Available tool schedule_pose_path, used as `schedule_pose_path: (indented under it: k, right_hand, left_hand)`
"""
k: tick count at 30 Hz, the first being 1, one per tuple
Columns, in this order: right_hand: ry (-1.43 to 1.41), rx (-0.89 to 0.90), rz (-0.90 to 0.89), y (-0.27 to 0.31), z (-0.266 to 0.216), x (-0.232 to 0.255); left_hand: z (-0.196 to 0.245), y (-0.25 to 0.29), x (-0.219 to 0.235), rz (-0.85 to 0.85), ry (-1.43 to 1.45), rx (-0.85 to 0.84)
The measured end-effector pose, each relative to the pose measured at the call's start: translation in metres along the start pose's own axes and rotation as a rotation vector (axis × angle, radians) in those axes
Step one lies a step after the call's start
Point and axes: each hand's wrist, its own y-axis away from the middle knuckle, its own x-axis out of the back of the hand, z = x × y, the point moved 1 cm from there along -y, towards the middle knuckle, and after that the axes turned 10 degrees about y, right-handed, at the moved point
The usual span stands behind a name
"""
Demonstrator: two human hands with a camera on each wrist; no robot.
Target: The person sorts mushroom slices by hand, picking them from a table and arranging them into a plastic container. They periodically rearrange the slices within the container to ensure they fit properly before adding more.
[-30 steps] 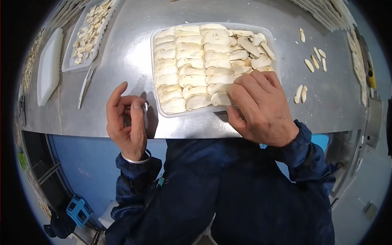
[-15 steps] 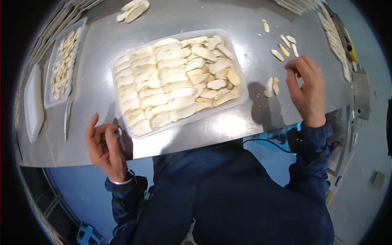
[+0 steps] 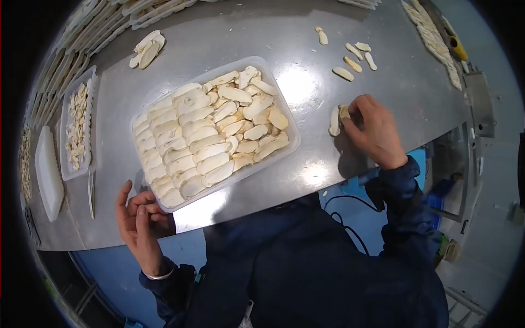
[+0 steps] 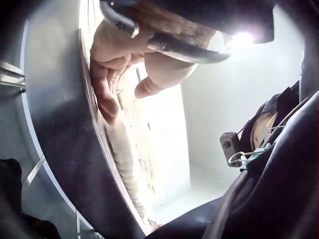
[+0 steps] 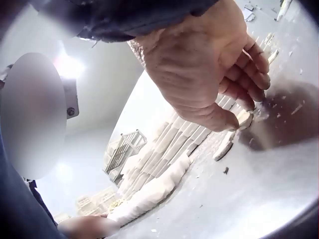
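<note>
Steel desk point(image 3: 383, 65), glare spots, more trays stacked at far edge. Left wrist view mostly blocked by cuff & glare. Clear tray point(image 3: 286, 147) mid-desk, packed w/ rows of pale mushroom slices point(image 3: 205, 136). Right hand point(image 3: 374, 131) just right of tray, fingers curled, pinching one of two loose slices point(image 3: 343, 112). Left hand point(image 3: 139, 221) at near edge by tray corner, fingers relaxed, holding nothing.

A food-processing workplace, not a home kitchen: a long stainless steel surface point(image 3: 383, 82) carries a clear plastic tray point(image 3: 288, 147) packed with rows of sliced mushrooms point(image 3: 208, 136) (more trays point(image 3: 76, 123) line the edges), and the worker wears dark blue overalls point(image 3: 328, 262).
</note>
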Motion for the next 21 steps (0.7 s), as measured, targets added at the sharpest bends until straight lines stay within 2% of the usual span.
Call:
schedule_pose_path:
  k: [3, 6, 9, 12, 15, 21]
  right_hand:
    - [-0.017, -0.003, 0.042, 0.000, -0.002, -0.003]
    - [-0.040, -0.058, -0.007, -0.002, -0.004, -0.001]
    - [-0.213, -0.219, -0.121, -0.005, 0.001, 0.000]
    - [-0.187, -0.145, -0.015, -0.005, 0.015, -0.003]
    - [0.137, 0.039, 0.124, -0.010, 0.021, -0.003]
    - [-0.064, 0.028, 0.104, -0.011, 0.025, 0.001]
  left_hand:
    - [-0.003, -0.002, 0.006, -0.082, 0.089, 0.048]
    - [-0.002, -0.003, 0.004, -0.058, 0.150, 0.072]
    - [-0.004, -0.005, 0.005, -0.050, 0.175, 0.053]
    - [-0.001, -0.006, 0.004, -0.043, 0.158, 0.060]
    - [-0.002, -0.007, 0.005, -0.051, 0.151, 0.049]
    - [-0.002, -0.010, 0.009, -0.042, 0.137, 0.072]
